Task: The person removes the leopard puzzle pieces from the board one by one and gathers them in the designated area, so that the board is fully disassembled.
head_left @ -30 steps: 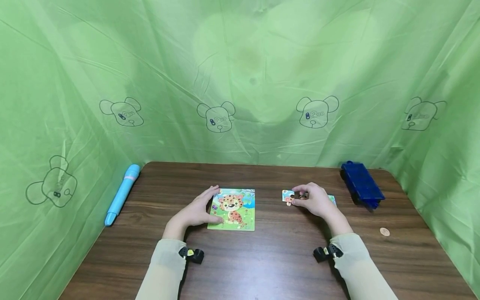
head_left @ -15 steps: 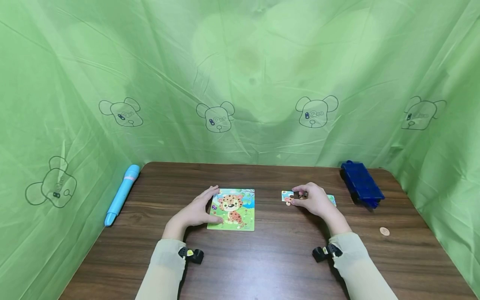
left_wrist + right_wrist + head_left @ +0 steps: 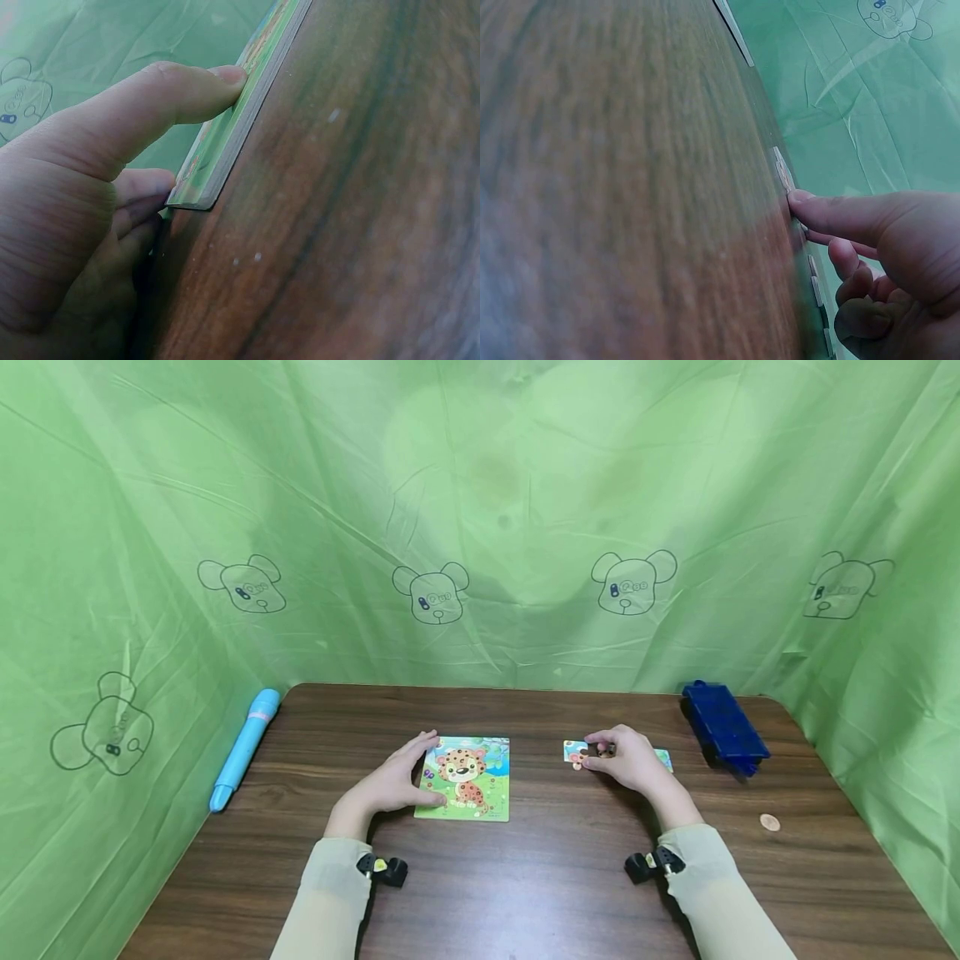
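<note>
A square picture puzzle (image 3: 480, 777) with a spotted cub on a green and blue scene lies on the table. My left hand (image 3: 392, 781) spans its left edge, fingers fairly straight. In the left wrist view, the thumb (image 3: 199, 90) rests on top of the puzzle (image 3: 217, 157) and a fingertip touches its edge. My right hand (image 3: 630, 762) pinches a small puzzle piece (image 3: 574, 752) between thumb and forefinger, low at the tabletop. Beneath that hand lie more puzzle pieces (image 3: 663, 758), mostly hidden. In the right wrist view, the thumb (image 3: 821, 211) meets the piece (image 3: 781, 169) edge-on.
A blue microphone-shaped object (image 3: 245, 750) lies along the table's left edge. At the back right sits a dark blue, tray-like item (image 3: 723, 727). A small pale oval disc (image 3: 769, 822) is near the right side. Green cloth (image 3: 517, 527) encloses the wooden table (image 3: 517, 885).
</note>
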The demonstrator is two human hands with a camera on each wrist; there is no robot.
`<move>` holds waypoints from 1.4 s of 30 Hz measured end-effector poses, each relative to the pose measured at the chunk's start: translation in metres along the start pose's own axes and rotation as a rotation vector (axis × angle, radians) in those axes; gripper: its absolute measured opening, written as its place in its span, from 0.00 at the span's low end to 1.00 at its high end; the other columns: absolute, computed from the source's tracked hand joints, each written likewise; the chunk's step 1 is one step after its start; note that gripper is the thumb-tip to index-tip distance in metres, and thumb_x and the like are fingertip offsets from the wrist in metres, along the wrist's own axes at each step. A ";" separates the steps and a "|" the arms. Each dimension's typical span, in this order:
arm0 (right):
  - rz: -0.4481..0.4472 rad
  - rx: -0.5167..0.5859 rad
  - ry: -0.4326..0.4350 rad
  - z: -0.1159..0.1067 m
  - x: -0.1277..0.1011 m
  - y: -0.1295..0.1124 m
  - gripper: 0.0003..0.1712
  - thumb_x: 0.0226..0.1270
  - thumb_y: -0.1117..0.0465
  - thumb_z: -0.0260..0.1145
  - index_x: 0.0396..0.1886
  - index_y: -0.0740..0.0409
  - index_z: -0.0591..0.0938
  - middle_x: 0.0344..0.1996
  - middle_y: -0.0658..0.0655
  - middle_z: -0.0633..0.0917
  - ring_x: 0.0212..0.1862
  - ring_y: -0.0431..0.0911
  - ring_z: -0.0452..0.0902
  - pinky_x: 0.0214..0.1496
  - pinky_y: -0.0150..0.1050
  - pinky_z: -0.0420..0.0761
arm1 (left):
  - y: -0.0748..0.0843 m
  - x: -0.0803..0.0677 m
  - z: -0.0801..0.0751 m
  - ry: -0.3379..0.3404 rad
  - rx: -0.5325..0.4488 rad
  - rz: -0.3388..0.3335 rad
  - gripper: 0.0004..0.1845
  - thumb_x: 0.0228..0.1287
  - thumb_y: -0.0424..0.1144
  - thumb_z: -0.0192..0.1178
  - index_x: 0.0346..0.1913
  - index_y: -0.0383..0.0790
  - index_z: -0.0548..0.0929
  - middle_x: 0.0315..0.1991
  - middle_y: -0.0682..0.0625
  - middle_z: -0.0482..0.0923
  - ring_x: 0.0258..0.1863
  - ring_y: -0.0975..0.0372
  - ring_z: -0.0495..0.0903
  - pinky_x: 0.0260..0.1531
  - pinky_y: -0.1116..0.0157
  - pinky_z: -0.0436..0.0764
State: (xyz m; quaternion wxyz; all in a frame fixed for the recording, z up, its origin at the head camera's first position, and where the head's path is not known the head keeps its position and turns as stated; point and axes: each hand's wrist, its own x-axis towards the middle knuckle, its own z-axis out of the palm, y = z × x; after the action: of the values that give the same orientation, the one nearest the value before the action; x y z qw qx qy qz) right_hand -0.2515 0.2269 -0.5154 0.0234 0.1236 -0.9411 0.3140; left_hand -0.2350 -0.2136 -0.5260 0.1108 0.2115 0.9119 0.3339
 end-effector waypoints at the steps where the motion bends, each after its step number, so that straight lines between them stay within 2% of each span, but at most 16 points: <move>1: 0.003 0.001 0.000 0.000 0.000 0.000 0.23 0.55 0.54 0.81 0.49 0.57 0.89 0.33 0.53 0.81 0.39 0.49 0.74 0.43 0.44 0.72 | 0.000 0.000 0.000 0.000 -0.001 0.001 0.61 0.47 0.64 0.76 0.81 0.46 0.56 0.82 0.52 0.46 0.80 0.52 0.44 0.72 0.40 0.54; 9: 0.015 -0.005 -0.014 0.001 0.001 0.000 0.23 0.57 0.52 0.79 0.50 0.57 0.88 0.33 0.51 0.80 0.39 0.48 0.73 0.44 0.44 0.72 | -0.002 0.000 0.000 0.002 -0.001 0.014 0.61 0.47 0.65 0.76 0.80 0.46 0.56 0.82 0.52 0.46 0.80 0.53 0.44 0.73 0.41 0.54; 13: 0.018 0.005 0.007 0.000 0.002 -0.003 0.21 0.59 0.51 0.77 0.49 0.57 0.89 0.32 0.50 0.81 0.38 0.47 0.73 0.42 0.42 0.72 | -0.003 0.000 0.000 0.003 0.000 0.017 0.61 0.48 0.65 0.75 0.80 0.46 0.56 0.82 0.52 0.46 0.80 0.53 0.44 0.73 0.40 0.54; 18: 0.008 0.041 0.022 0.000 0.001 -0.011 0.19 0.60 0.53 0.76 0.48 0.57 0.89 0.32 0.49 0.81 0.31 0.43 0.72 0.35 0.38 0.72 | -0.002 0.000 0.000 0.002 -0.001 0.014 0.61 0.48 0.65 0.75 0.80 0.46 0.56 0.82 0.52 0.46 0.80 0.53 0.43 0.73 0.40 0.54; 24: -0.028 0.130 0.004 0.002 -0.002 -0.027 0.19 0.62 0.56 0.76 0.50 0.57 0.88 0.31 0.48 0.81 0.26 0.39 0.76 0.29 0.35 0.76 | -0.002 0.000 0.000 -0.004 -0.007 0.010 0.61 0.48 0.64 0.76 0.81 0.46 0.56 0.82 0.52 0.46 0.80 0.53 0.43 0.73 0.40 0.53; 31: -0.061 0.187 -0.030 0.009 -0.004 -0.053 0.20 0.63 0.52 0.75 0.52 0.55 0.87 0.32 0.46 0.80 0.31 0.41 0.79 0.33 0.35 0.78 | -0.001 0.000 0.000 -0.005 -0.009 0.007 0.61 0.48 0.64 0.76 0.81 0.46 0.56 0.82 0.51 0.45 0.80 0.53 0.43 0.73 0.41 0.54; 36: -0.079 0.244 -0.025 0.019 -0.007 -0.073 0.17 0.64 0.54 0.75 0.49 0.55 0.88 0.29 0.46 0.80 0.31 0.42 0.78 0.32 0.34 0.77 | -0.002 0.000 0.001 -0.006 0.000 0.001 0.62 0.48 0.65 0.75 0.81 0.48 0.55 0.82 0.53 0.44 0.80 0.54 0.43 0.73 0.42 0.54; 42: -0.047 0.291 -0.026 0.036 -0.009 -0.093 0.14 0.64 0.55 0.74 0.47 0.54 0.88 0.27 0.46 0.82 0.27 0.41 0.78 0.30 0.35 0.78 | -0.004 0.001 0.002 -0.004 0.005 -0.004 0.62 0.47 0.66 0.75 0.81 0.49 0.55 0.82 0.54 0.43 0.80 0.55 0.43 0.73 0.43 0.55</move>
State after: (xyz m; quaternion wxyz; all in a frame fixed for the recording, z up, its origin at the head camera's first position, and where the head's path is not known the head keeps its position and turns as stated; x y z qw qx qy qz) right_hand -0.2189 0.1353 -0.4912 0.0002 0.1516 -0.8827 0.4448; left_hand -0.2367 -0.2143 -0.5299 0.1128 0.2104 0.9129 0.3312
